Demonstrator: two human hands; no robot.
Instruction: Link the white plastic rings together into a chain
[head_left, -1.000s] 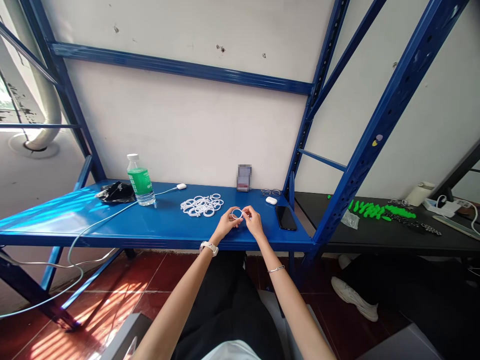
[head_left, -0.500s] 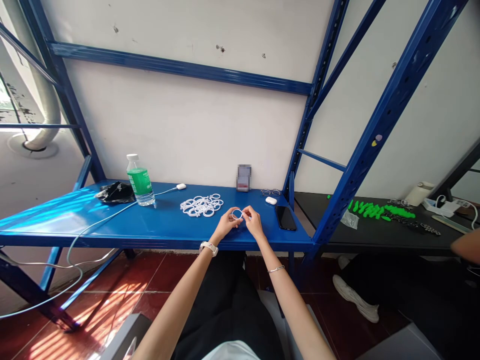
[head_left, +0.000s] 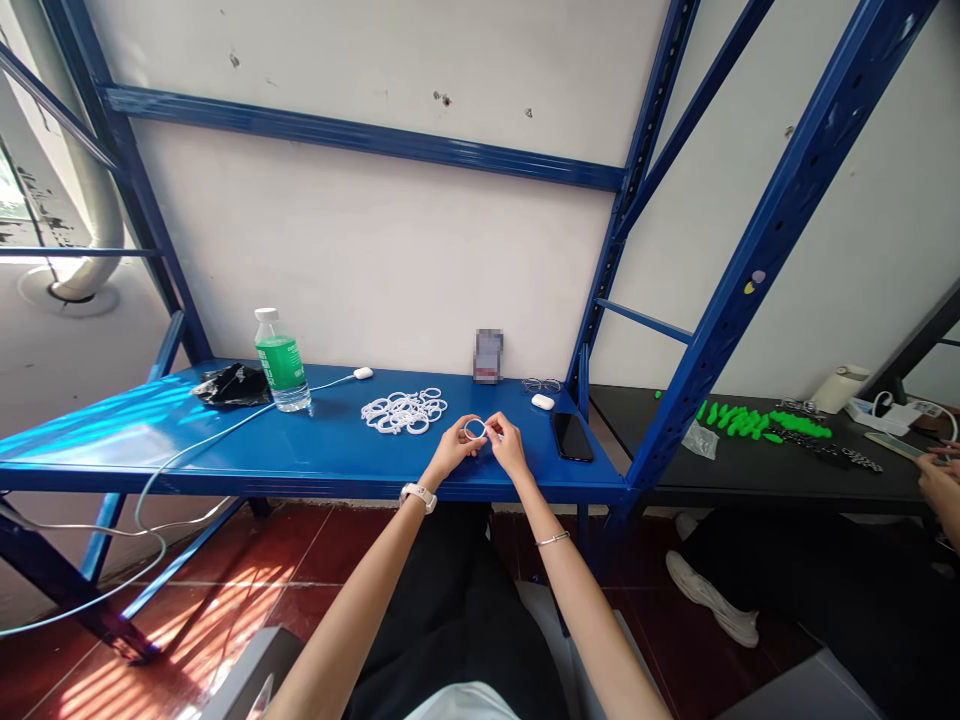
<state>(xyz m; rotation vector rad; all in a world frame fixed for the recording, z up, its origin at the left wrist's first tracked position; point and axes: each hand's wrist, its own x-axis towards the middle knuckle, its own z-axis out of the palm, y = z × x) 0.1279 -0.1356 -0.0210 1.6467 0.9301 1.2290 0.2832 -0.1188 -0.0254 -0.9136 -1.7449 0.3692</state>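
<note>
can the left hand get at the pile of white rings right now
Probably yes: the pile of white rings lies near the left hand with nothing between, though that hand is holding a white ring.

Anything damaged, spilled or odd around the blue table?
The wall has chipped-looking spots above the crossbar; the upright object before it is pixelated beyond recognition. No spill shows; the plastic bottle stands capped. The white ring in the left hand and right hand is too small to judge.
</note>
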